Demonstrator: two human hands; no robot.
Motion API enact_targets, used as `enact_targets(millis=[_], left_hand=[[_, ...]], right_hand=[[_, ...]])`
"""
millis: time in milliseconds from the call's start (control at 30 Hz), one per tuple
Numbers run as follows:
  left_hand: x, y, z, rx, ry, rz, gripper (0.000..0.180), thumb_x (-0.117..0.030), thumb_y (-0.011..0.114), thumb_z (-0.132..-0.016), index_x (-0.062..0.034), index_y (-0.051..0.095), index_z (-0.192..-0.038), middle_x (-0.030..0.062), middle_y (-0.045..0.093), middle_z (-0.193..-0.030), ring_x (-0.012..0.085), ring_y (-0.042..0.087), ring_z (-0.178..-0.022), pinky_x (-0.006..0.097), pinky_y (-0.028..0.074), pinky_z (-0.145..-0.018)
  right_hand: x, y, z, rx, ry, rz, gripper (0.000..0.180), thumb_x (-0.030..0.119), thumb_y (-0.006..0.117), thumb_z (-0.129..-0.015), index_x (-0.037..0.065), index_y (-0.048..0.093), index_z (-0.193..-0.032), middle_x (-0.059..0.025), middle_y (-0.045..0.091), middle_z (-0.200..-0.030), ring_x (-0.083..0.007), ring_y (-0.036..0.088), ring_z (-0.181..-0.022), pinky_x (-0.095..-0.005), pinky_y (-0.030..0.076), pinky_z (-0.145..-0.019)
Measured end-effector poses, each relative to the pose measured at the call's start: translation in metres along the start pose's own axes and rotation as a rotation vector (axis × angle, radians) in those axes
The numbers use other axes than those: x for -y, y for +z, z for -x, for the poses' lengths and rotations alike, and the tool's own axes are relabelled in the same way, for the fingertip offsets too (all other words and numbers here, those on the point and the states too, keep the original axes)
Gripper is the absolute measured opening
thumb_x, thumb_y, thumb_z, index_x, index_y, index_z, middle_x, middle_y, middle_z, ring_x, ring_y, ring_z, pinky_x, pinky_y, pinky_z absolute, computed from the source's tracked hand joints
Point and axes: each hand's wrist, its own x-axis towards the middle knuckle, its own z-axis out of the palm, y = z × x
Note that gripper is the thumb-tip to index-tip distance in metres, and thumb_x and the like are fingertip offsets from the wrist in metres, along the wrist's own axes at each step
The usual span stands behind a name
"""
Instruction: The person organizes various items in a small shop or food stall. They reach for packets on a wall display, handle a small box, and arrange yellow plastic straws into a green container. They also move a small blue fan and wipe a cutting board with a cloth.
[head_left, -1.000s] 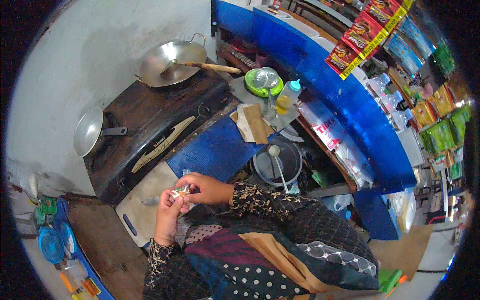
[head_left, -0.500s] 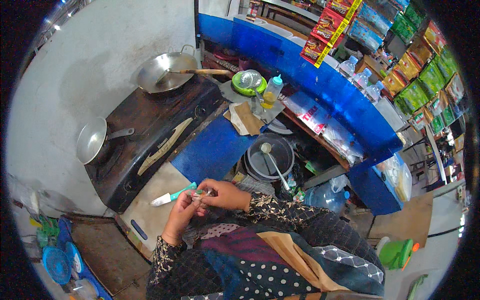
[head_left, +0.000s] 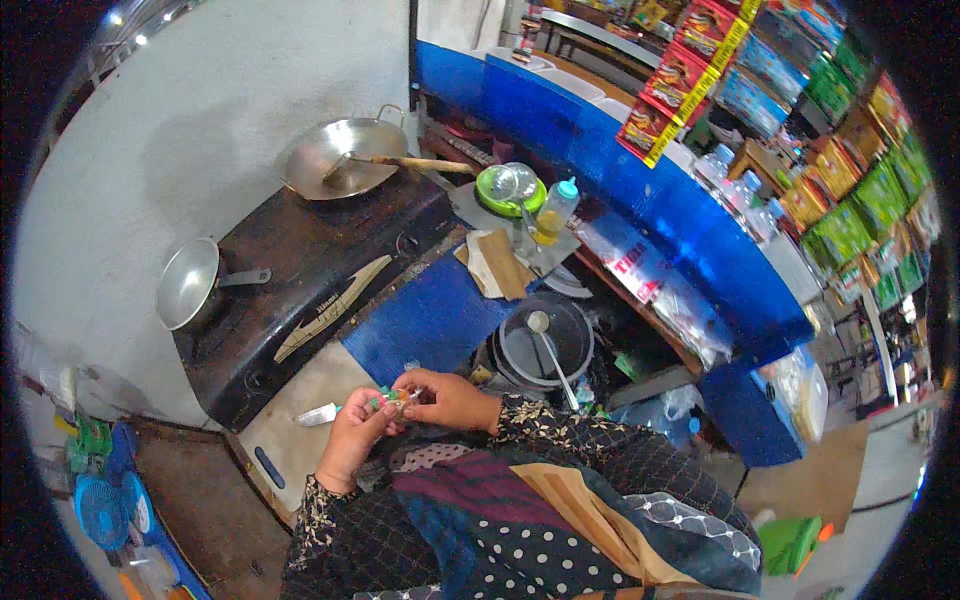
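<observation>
Close together over the cutting board's near right corner, my left hand (head_left: 356,436) and my right hand (head_left: 452,402) both pinch a small crinkled clear plastic packet (head_left: 396,395) with green and reddish bits showing. Its exact contents are too small to make out. Just beyond my left hand, a knife (head_left: 318,415) lies on the pale cutting board (head_left: 285,425); my fingers cover most of its turquoise handle. A blue mat (head_left: 425,325) adjoins the board on the far side.
A black stove (head_left: 320,270) bears a wok (head_left: 345,160) with a wooden-handled spatula and a small pan (head_left: 190,285). A dark bucket (head_left: 546,345) holds a ladle (head_left: 550,355). Farther back stand a squeeze bottle (head_left: 556,210), green plates (head_left: 505,195) and folded cardboard (head_left: 495,264).
The view has shifted, so the surroundings sit slightly lower. My hands have turned the packet a little, and they now cover more of the knife's handle.
</observation>
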Motion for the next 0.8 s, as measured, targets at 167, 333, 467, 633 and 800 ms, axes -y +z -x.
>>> enact_targets(millis=[167,333,467,633,800], left_hand=[[-0.002,0.01,-0.032,-0.1,0.055,-0.042,0.015,-0.013,0.055,-0.089,-0.0066,0.046,-0.1,0.0049,0.059,-0.086,0.0112,0.056,-0.068,0.025,0.049,-0.063],[-0.016,0.022,-0.062,-0.181,0.085,0.073,0.014,-0.01,0.055,-0.089,-0.0063,0.047,-0.1,0.0066,0.061,-0.091,0.0113,0.059,-0.07,0.023,0.048,-0.065],[-0.012,0.028,-0.072,-0.276,0.087,0.108,0.014,-0.011,0.054,-0.09,-0.007,0.047,-0.101,0.0066,0.06,-0.094,0.0123,0.059,-0.075,0.024,0.049,-0.068],[0.003,0.027,-0.07,-0.385,0.114,0.198,0.015,-0.012,0.054,-0.09,-0.0072,0.047,-0.103,0.0054,0.058,-0.095,0.0137,0.059,-0.084,0.026,0.05,-0.072],[0.003,0.026,-0.058,-0.435,0.122,0.301,0.016,-0.011,0.053,-0.09,-0.0071,0.047,-0.104,0.0045,0.057,-0.096,0.0145,0.059,-0.088,0.027,0.05,-0.075]], right_hand=[[0.009,-0.047,-0.025,0.079,-0.026,-0.14,0.05,0.016,0.063,-0.084,0.011,0.043,-0.129,-0.0056,0.052,-0.105,-0.0117,0.053,-0.089,-0.0258,0.046,-0.075],[-0.062,-0.143,-0.046,-0.306,0.17,-0.045,0.049,0.026,0.065,-0.08,0.01,0.05,-0.123,-0.0148,0.054,-0.115,-0.0201,0.057,-0.09,-0.0321,0.047,-0.077],[-0.134,-0.218,-0.054,-0.544,0.369,0.671,0.035,0.027,0.067,-0.074,0.004,0.057,-0.099,-0.0201,0.056,-0.1,-0.0349,0.057,-0.09,-0.0426,0.046,-0.078],[-0.17,-0.235,-0.065,-0.613,0.549,0.768,0.021,0.024,0.063,-0.076,0.006,0.057,-0.085,-0.0159,0.058,-0.094,-0.0353,0.056,-0.09,-0.0424,0.045,-0.075],[-0.164,-0.253,-0.068,-0.498,0.541,0.719,0.014,0.018,0.057,-0.076,0.006,0.054,-0.083,-0.0178,0.057,-0.082,-0.0377,0.056,-0.084,-0.045,0.045,-0.069]])
